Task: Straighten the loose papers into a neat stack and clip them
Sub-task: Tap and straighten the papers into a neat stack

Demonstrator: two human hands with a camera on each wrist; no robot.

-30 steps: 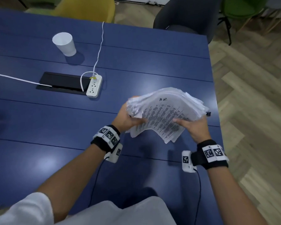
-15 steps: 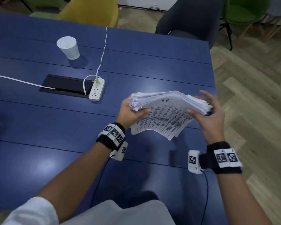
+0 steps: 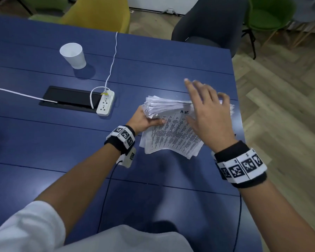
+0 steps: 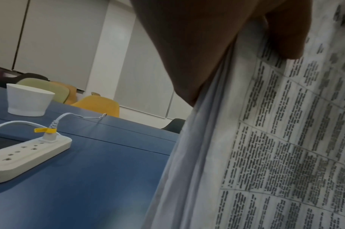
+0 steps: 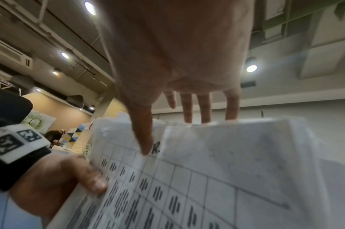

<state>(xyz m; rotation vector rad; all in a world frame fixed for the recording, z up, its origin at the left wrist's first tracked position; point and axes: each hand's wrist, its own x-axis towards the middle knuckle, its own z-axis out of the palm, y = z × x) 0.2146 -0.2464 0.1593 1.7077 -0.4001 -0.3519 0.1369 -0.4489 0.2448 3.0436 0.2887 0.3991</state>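
A thick, uneven sheaf of printed papers [image 3: 171, 131] stands tilted on its lower edge on the blue table [image 3: 62, 135], near the right edge. My left hand [image 3: 144, 120] grips the sheaf's left side, thumb on the printed front sheet [image 4: 285, 139]. My right hand [image 3: 205, 110] is spread flat over the top of the sheaf, fingers straight and reaching past its upper edge [image 5: 197, 122]; its thumb [image 5: 144, 136] lies on the front sheet. The left thumb [image 5: 89, 181] shows clamped on the papers [image 5: 187, 178] in the right wrist view. No clip is in view.
A white paper cup [image 3: 73, 55] stands at the back left. A white power strip [image 3: 105, 102] with cords lies beside a black cable hatch [image 3: 69, 99]. Chairs stand beyond the far edge. The table's right edge [image 3: 238, 106] is close to the papers, with wooden floor beyond.
The right hand has let go of the sheaf's right side and moved up, opening flat over its top edge. The sheaf has come down onto the table. The left hand's grip is unchanged.
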